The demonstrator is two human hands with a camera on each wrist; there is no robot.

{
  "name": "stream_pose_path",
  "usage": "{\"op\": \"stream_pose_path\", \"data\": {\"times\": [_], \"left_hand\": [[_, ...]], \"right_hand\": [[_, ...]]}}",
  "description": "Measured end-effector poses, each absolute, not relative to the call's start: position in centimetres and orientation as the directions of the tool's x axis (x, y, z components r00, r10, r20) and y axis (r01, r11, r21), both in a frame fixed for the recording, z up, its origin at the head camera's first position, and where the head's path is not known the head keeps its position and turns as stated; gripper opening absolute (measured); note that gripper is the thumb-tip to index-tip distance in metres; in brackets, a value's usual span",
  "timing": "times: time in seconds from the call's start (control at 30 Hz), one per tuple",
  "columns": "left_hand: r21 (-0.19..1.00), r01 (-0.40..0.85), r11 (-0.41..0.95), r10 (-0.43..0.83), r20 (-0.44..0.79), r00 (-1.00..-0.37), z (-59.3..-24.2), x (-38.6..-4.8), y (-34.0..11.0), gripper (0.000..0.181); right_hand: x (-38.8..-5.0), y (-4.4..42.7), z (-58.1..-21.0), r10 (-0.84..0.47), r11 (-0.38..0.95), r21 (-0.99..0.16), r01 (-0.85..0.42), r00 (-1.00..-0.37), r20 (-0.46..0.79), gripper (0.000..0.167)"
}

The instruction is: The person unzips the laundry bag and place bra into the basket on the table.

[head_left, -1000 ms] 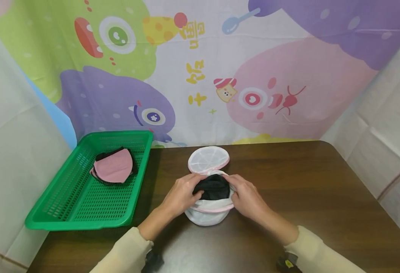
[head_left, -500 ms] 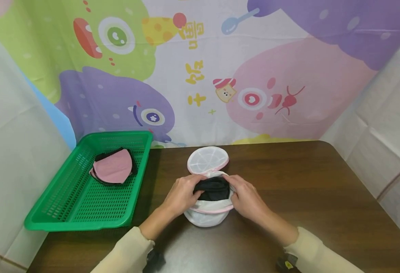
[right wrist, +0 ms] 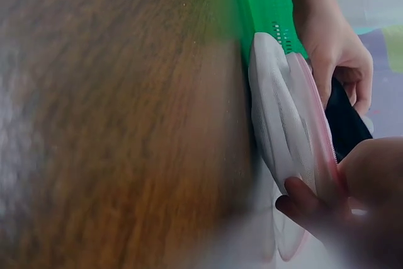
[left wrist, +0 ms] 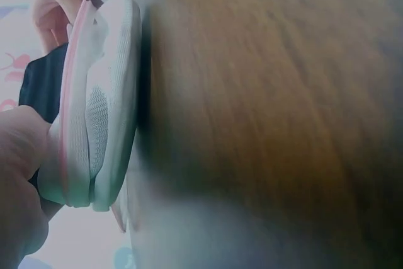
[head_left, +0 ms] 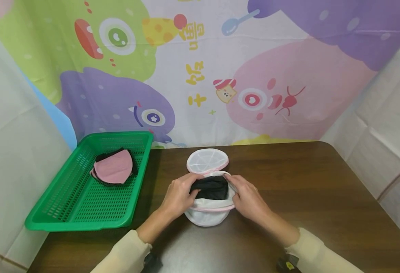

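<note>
A round white mesh laundry bag (head_left: 206, 218) with pink zipper trim stands on the table, its lid (head_left: 207, 160) folded back on the far side. Folded black cloth (head_left: 213, 188) sits in the bag's mouth; its exact kind cannot be told. My left hand (head_left: 178, 194) pinches the cloth's left side between thumb and fingers, at the bag's rim. On the other side, my right hand (head_left: 249, 196) grips the rim, its thumb inside and fingers outside in the right wrist view, where the bag's mesh wall (right wrist: 283, 111) also shows. The cloth's lower part is hidden inside the bag.
At the left stands a green plastic basket (head_left: 136, 193) with perforated sides. In it lies a folded pink cloth piece (head_left: 114, 167) with black edging. A brown wooden table (head_left: 305, 182) carries everything, and a printed curtain (head_left: 200, 125) hangs behind it.
My left hand has shifted slightly to the left, drawing the black cloth a little that way. The right hand and the bag have barely moved.
</note>
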State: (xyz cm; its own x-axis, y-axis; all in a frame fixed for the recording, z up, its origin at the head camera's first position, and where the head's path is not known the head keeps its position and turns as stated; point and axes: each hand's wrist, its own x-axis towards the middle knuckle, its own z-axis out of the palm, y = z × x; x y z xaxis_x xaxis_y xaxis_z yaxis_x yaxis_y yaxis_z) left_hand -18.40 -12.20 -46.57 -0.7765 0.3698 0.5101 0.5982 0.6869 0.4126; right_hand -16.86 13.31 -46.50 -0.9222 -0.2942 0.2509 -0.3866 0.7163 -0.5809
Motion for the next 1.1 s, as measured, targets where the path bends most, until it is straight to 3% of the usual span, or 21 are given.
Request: {"op": "stream_pose_path", "data": {"times": [0.27, 0.73, 1.1], "left_hand": [[0.462, 0.545, 0.700, 0.242, 0.565, -0.789, -46.6, -18.4, -12.6, 0.040], [0.542, 0.498, 0.677, 0.190, 0.525, -0.830, -46.3, -18.4, -12.5, 0.038], [0.567, 0.493, 0.660, 0.147, 0.546, -0.825, -45.6, -18.4, -12.5, 0.038]], "right_hand": [[-17.0, 13.5, -46.5, -0.276, 0.713, -0.578, -0.398, -0.916, 0.290, 0.064], [-16.9, 13.1, -46.4, -0.285, 0.711, -0.581, -0.396, -0.918, 0.276, 0.065], [-16.9, 13.1, -46.4, -0.283, 0.708, -0.607, -0.362, -0.932, 0.225, 0.065]]}}
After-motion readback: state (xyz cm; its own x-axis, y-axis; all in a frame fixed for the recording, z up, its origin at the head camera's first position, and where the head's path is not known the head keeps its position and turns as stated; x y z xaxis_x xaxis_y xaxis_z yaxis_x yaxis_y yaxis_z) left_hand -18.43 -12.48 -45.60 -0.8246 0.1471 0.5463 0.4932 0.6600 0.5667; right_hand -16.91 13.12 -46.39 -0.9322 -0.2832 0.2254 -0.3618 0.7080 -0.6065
